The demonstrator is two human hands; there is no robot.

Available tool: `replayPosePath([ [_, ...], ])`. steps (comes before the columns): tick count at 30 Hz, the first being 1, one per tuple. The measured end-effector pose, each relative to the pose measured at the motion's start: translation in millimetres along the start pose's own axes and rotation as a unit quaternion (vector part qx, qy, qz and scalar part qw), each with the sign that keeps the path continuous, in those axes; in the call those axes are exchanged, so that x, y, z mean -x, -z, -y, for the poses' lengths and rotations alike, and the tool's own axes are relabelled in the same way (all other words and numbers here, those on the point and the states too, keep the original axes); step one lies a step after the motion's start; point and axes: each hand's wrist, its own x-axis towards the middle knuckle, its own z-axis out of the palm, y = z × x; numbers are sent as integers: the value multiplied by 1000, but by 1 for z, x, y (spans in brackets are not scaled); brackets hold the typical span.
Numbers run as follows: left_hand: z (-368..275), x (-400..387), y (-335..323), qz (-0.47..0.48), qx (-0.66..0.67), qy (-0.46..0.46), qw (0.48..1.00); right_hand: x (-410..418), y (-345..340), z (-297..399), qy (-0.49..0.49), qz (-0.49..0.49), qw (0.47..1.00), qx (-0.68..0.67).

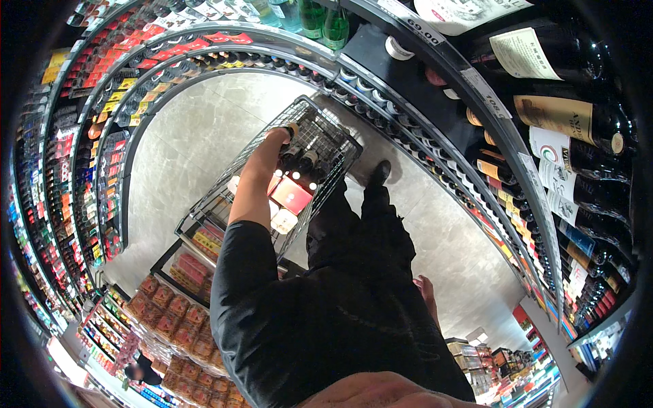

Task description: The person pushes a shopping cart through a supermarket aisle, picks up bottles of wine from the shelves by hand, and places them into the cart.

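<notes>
My left hand (pixel 278 135) reaches into a metal wire shopping cart (pixel 204 196), its fingers around a dark bottle with a gold-coloured top (pixel 292 131). Beside that hand, several dark glass bottles (pixel 306 162) with pale labels lie in the cart. Nearer my body, the cart also holds a red box (pixel 292 196), small white-topped items and a pale container (pixel 283 221). My right hand (pixel 424 288) hangs by my right hip, partly hidden by my dark clothing, its fingers apart with nothing seen in them.
Curved-looking shelves of bottles (pixel 326 56) run along the left and top. Wine bottles (pixel 576 122) fill the near right shelf. Stacked packaged goods (pixel 173 316) stand lower left, with a person (pixel 145 370) beyond them. Grey floor tiles (pixel 189 122) lie between the cart and shelves.
</notes>
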Motion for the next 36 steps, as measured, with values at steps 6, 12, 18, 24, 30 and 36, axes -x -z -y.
replayPosePath([
  [6,6,-12,-11,-24,-4,13,1000,-6,1,-8,12,25,999,-17],
  [12,-21,32,24,73,35,28,996,-9,-12,-4,26,13,999,-22],
  [18,-11,64,40,73,43,32,996,-7,-17,6,25,28,999,-5],
  [24,30,16,-2,49,-28,-8,998,-35,-22,23,18,55,998,9],
  [30,3,91,33,60,39,46,996,-39,-19,32,41,72,997,-2],
  [36,4,109,37,51,17,49,997,-39,-18,54,46,69,996,21],
])
